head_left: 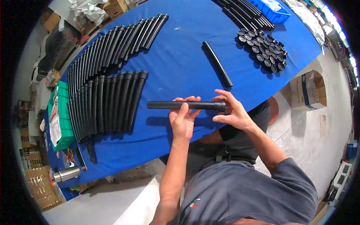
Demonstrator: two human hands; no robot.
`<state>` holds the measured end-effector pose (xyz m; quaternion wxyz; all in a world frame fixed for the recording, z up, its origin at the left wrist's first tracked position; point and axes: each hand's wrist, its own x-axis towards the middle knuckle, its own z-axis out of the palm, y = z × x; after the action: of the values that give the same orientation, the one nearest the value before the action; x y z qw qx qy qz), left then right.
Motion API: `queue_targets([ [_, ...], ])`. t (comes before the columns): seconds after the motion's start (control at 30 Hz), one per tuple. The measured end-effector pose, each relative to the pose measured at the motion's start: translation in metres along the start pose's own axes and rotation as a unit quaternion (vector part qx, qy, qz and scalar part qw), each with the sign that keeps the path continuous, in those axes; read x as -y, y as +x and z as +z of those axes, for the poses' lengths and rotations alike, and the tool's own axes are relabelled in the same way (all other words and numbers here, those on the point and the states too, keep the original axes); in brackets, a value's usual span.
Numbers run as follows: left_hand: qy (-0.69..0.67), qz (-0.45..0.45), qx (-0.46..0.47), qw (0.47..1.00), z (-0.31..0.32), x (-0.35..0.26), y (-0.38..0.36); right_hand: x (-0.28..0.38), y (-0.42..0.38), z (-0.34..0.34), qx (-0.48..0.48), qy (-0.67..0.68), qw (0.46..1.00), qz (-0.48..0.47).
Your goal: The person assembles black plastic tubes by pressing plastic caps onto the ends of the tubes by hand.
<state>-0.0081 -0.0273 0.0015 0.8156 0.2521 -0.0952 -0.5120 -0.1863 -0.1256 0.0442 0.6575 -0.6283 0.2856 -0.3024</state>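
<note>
My left hand [182, 120] is closed around the middle of a black tube [159, 105], thumb across its near side and fingers behind it. The tube lies level above the blue-covered table, with a wider black cap [219, 106] at its right end. My right hand [236, 112] is around that capped end with fingers and thumb spread apart, the thumb below the cap and fingertips close to its upper edge. Beyond my hands, a single black tube [217, 64] lies slanted on the blue cloth [180, 52].
Capped black tubes [116, 101] lie in two rows on the left. At the back right are loose black caps [264, 50], more tubes [247, 15] and a blue bin [275, 15]. A green crate [66, 120] and metal cylinder [66, 174] sit left; a cardboard box [309, 90] stands on the floor.
</note>
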Motion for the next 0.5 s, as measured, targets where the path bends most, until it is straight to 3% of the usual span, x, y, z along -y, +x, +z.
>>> queue_targets([
  [0.07, -0.001, -0.006, -0.001, 1.000, -0.001, -0.001, 0.001, 0.001, 0.001, -0.010, 0.077, -0.008, 0.994, 0.071],
  [0.1, 0.001, -0.002, 0.004, 1.000, -0.001, 0.000, 0.002, 0.006, 0.003, -0.005, 0.058, 0.033, 0.992, 0.103],
  [0.5, 0.002, -0.011, 0.002, 1.000, -0.004, 0.001, 0.000, 0.000, 0.000, 0.001, 0.023, -0.064, 0.996, 0.050],
])
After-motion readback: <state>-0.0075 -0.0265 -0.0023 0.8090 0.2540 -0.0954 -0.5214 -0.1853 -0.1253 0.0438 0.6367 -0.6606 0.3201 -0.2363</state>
